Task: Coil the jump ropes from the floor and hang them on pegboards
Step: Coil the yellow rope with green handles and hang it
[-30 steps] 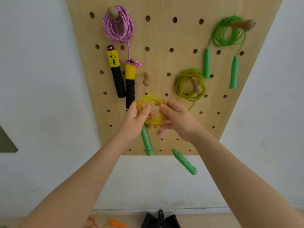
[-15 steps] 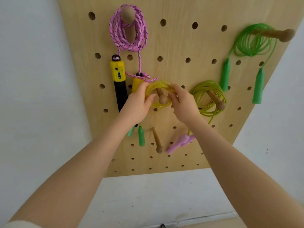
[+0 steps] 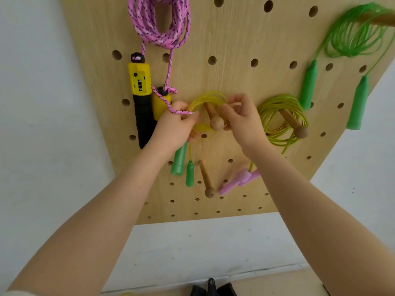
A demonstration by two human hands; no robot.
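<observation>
**Kid:** Rope time! What are the hands doing?

**Helper:** The yellow rope coil [image 3: 208, 99] is going over a wooden peg [image 3: 213, 116] on the pegboard [image 3: 235, 39]. The left hand [image 3: 175, 127] pinches the coil's left side. The right hand [image 3: 241, 118] pinches its right side. The hands are close, with the peg between them.

**Kid:** Is it done?

**Helper:** Nearly, I think. Next, both hands must let go gently so the loops stay on the peg.

**Kid:** Which way does it point?

**Helper:** The ring lies flat to the board, around the peg. Its green handles [image 3: 181, 161] hang down below, long way up-and-down, ends toward the floor.
</observation>
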